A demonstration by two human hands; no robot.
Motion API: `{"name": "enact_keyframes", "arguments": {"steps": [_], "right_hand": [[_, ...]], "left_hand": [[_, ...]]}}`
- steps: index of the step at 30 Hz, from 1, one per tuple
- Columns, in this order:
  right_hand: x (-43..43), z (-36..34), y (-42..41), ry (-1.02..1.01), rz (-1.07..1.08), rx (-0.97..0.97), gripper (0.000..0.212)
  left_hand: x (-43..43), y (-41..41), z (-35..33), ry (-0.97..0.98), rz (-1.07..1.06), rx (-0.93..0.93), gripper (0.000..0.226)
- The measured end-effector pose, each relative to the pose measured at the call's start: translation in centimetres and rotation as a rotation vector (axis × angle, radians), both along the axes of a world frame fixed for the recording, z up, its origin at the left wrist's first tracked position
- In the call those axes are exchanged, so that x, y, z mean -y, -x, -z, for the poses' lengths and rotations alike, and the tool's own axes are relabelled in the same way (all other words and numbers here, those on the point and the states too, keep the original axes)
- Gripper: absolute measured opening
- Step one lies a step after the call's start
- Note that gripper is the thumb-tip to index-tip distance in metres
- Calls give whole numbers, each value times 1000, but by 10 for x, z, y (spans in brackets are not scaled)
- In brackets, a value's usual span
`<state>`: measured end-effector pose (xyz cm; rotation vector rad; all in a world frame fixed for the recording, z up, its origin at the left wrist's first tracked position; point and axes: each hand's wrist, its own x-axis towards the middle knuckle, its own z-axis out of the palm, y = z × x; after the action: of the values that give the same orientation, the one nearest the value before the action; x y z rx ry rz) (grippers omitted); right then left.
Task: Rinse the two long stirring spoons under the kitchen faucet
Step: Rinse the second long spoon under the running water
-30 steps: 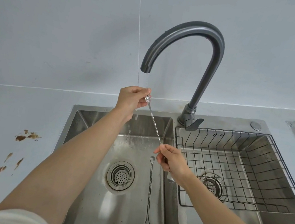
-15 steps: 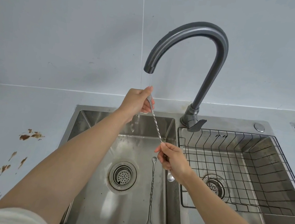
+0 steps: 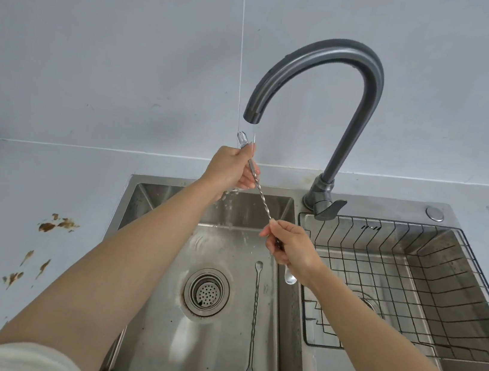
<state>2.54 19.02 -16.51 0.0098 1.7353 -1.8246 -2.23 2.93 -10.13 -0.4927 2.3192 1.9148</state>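
The gooseneck faucet is dark matte grey. Both twisted-stem stirring spoons are shiny silver, like the steel sink. The wire rack is black. Brown stains mark the pale grey countertop.

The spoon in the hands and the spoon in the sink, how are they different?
The held spoon slants in the air; the sink spoon lies flat. The left hand and right hand grip the held spoon under the faucet; nothing touches the sink spoon. Both have twisted stems and forked ends.
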Motion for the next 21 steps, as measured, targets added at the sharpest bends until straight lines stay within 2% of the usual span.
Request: {"name": "enact_keyframes", "arguments": {"steps": [6,14,21], "right_hand": [[1,-7,10,-19,3,-38,37],[-1,-13,21,-97,-44,-105,36],[-1,-15,28,-57,-73,-94,36]], "left_hand": [[-2,0,-4,-40,-40,-129,25],[3,3,-8,-247,24,2,25],[2,2,-13,-172,-62,-82,19]]}}
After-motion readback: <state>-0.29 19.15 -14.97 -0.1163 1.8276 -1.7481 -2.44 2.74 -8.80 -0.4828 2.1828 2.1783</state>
